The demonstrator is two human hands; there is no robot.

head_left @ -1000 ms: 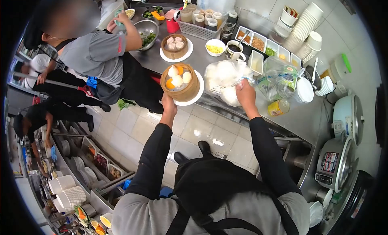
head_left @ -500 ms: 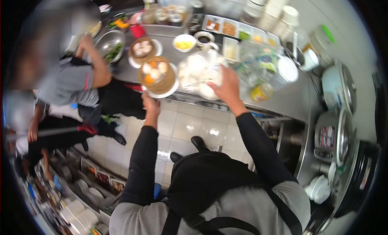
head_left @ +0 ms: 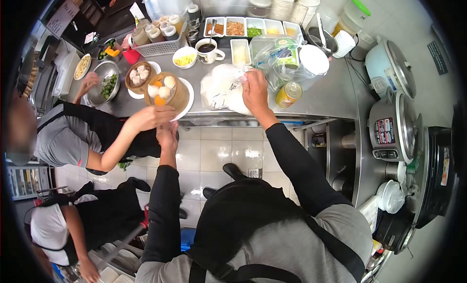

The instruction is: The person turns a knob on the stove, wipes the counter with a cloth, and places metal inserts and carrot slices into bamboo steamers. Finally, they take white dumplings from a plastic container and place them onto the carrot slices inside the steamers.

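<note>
My left hand (head_left: 168,132) reaches up to the near rim of a white plate (head_left: 186,105) at the steel counter's front edge and grips it. On the plate stands a bamboo steamer (head_left: 168,92) with white and orange dumplings. A co-worker's hand (head_left: 148,117) comes in from the left and touches the same plate right beside my hand. My right hand (head_left: 255,91) is closed on a clear plastic bag of white buns (head_left: 219,86) that lies on the counter.
A second steamer (head_left: 140,76), a metal bowl of greens (head_left: 107,83), a cup of dark sauce (head_left: 208,48), condiment trays (head_left: 253,27) and a yellow can (head_left: 288,94) stand on the counter (head_left: 331,93). Rice cookers (head_left: 394,127) are at right. Another person (head_left: 73,224) crouches lower left.
The view has swung round. The co-worker's arm has turned from the metal bowl and reached to the plate with the steamer. My right hand stays on the bag.
</note>
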